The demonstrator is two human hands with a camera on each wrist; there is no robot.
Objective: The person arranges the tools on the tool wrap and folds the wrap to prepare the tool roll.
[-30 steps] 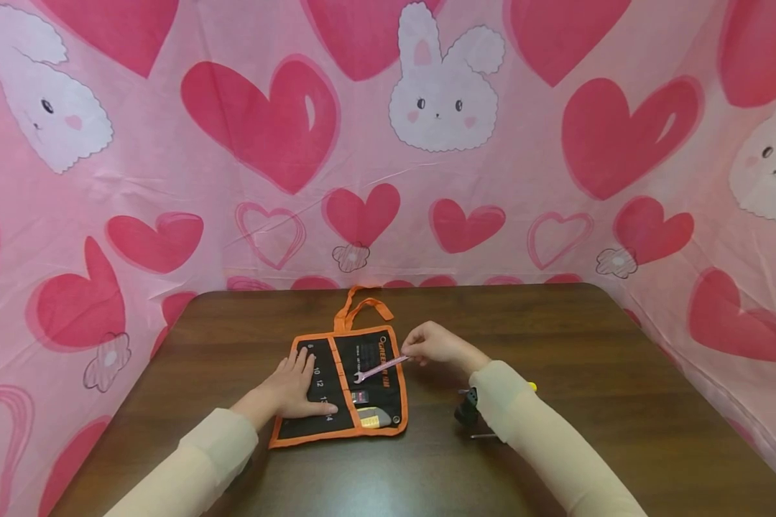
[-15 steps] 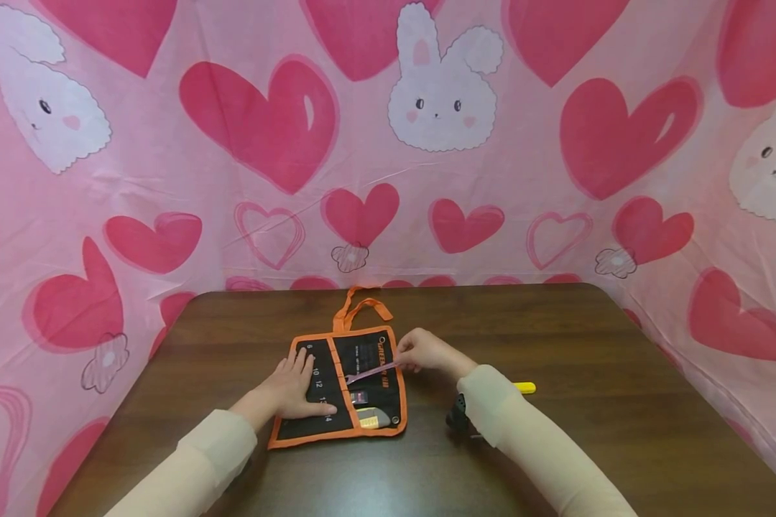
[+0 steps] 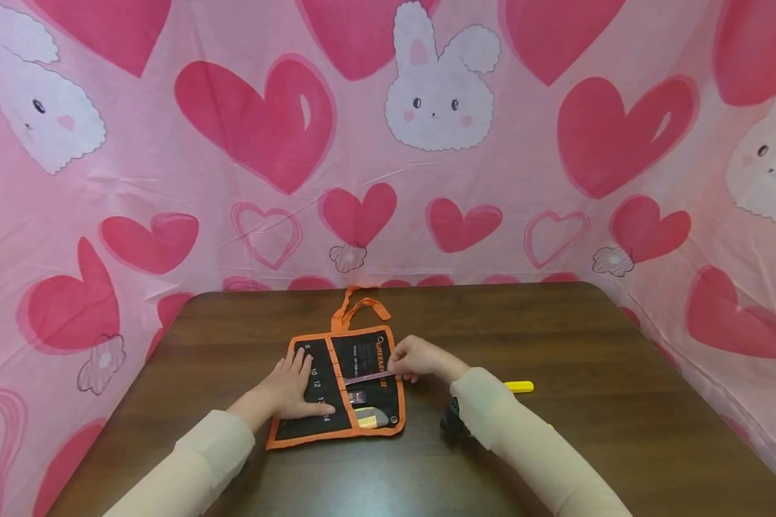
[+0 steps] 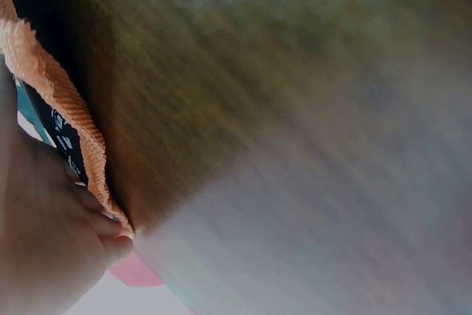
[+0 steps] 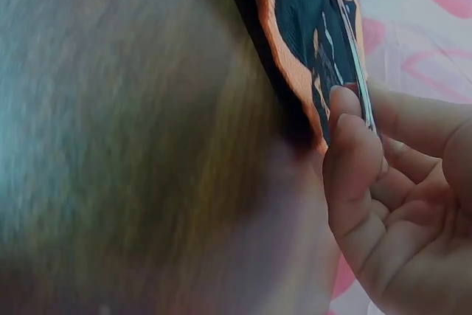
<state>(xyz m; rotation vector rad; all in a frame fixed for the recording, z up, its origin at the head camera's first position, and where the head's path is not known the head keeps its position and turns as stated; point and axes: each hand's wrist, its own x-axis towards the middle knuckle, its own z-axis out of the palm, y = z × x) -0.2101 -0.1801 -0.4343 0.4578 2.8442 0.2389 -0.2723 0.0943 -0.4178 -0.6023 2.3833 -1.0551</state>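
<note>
While the left hand (image 3: pixel 292 388) rests, fingers wide, on the tool pouch's (image 3: pixel 295 429) left panel, the right hand (image 3: pixel 420 357) pinches a wrench (image 3: pixel 366 378) in its fingers over the pouch's right panel, free end at the pouch's middle orange seam; knife (image 3: pixel 371 417) at the pouch's near right corner, yellow handle (image 3: pixel 519 386) on the counter (image 3: pixel 524 323) right of the pouch

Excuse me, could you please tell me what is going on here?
Someone is working at a wooden table with an orange-edged tool pouch. The right grip pinches a slim wrench, its far end at the pouch's middle orange band; whether it is inside is hard to tell. The left grip rests on the pouch's numbered side. A yellow handle shows beside the right sleeve.
</note>
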